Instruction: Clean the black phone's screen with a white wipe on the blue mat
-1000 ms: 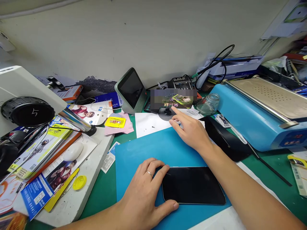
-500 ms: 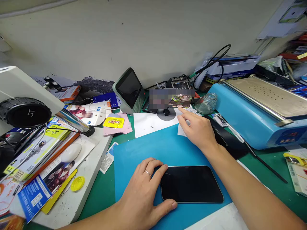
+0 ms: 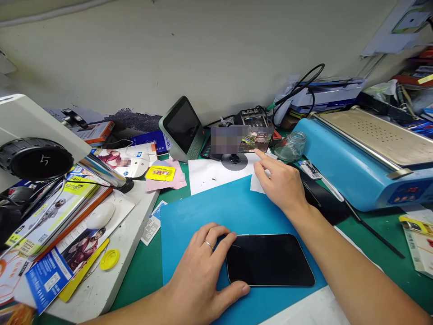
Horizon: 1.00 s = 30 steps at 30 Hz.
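A smartphone (image 3: 269,260) with a black screen lies flat on the blue mat (image 3: 199,211). My left hand (image 3: 207,266) grips its left end, thumb at the near edge and fingers at the far edge. Further back, a lit phone (image 3: 256,141) stands sideways on a round-based stand (image 3: 234,162); part of its screen is blurred out. My right hand (image 3: 282,183) reaches over the mat with its index finger extended to the lower edge of that screen. The thumb is apart and nothing is held. Whether the fingertip touches the glass I cannot tell.
A blue machine with a metal top plate (image 3: 375,135) stands at the right, beside a glass jar (image 3: 291,145). A grey-green smart display (image 3: 182,128) sits at the back. Boxes, a white mouse (image 3: 100,215) and a yellow lid (image 3: 109,259) crowd the left shelf.
My right hand has shifted slightly to the right near the lit phone, whose screen content sits a little differently. My left hand and the black-screened smartphone have not moved.
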Each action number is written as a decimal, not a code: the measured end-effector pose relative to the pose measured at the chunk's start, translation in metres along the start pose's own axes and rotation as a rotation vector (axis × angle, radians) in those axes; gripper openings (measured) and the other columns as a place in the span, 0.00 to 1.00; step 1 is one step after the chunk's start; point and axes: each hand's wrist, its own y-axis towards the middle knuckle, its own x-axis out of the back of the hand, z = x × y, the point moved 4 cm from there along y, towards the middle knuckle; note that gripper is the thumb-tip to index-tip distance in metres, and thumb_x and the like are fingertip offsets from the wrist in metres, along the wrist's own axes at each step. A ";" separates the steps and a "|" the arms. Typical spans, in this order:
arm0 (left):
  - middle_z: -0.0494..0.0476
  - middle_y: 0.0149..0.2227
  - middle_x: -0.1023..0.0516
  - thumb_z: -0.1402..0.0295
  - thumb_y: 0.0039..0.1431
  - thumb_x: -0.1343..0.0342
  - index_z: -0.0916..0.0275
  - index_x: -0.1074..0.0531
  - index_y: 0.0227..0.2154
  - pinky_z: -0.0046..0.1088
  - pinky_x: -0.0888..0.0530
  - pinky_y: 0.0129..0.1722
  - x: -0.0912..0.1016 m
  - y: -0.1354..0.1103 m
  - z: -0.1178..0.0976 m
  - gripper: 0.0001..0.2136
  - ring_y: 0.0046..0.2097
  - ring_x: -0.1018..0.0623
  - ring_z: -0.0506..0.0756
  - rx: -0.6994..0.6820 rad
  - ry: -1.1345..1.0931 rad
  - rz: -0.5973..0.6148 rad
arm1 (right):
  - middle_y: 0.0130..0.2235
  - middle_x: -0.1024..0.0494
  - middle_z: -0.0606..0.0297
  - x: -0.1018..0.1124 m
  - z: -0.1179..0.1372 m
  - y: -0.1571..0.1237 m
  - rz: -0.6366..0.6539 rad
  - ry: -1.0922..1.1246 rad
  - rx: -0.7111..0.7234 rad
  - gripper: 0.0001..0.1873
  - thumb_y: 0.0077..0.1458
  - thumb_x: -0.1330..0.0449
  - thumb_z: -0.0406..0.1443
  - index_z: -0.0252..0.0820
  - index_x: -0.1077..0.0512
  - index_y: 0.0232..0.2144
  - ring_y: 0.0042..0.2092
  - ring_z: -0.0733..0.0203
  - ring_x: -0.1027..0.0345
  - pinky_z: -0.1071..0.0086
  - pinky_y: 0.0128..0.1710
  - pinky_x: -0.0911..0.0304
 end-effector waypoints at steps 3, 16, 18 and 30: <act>0.62 0.62 0.32 0.56 0.64 0.40 0.57 0.41 0.65 0.54 0.30 0.62 0.001 0.000 -0.001 0.30 0.63 0.34 0.67 0.000 0.004 -0.005 | 0.59 0.24 0.63 -0.001 -0.001 0.000 0.026 -0.007 0.003 0.18 0.65 0.47 0.37 0.45 0.28 0.23 0.41 0.50 0.19 0.61 0.32 0.33; 0.61 0.62 0.33 0.56 0.64 0.39 0.56 0.41 0.65 0.53 0.29 0.61 0.001 0.000 -0.001 0.30 0.62 0.34 0.67 -0.002 -0.002 -0.006 | 0.60 0.25 0.59 -0.001 0.002 -0.001 0.052 0.018 0.019 0.17 0.66 0.47 0.38 0.45 0.29 0.24 0.39 0.52 0.19 0.62 0.33 0.34; 0.61 0.61 0.33 0.56 0.64 0.39 0.57 0.41 0.64 0.53 0.29 0.61 0.001 0.001 -0.002 0.30 0.62 0.34 0.67 -0.005 -0.003 -0.005 | 0.63 0.28 0.59 -0.002 0.005 -0.001 0.079 0.027 0.041 0.15 0.67 0.48 0.39 0.45 0.27 0.29 0.40 0.52 0.19 0.62 0.33 0.33; 0.62 0.62 0.32 0.56 0.64 0.39 0.57 0.40 0.64 0.54 0.29 0.61 0.001 0.002 -0.002 0.30 0.63 0.34 0.67 0.002 0.004 0.000 | 0.71 0.43 0.53 -0.005 0.005 0.008 0.025 0.162 0.034 0.09 0.66 0.46 0.40 0.44 0.29 0.44 0.46 0.51 0.21 0.62 0.35 0.32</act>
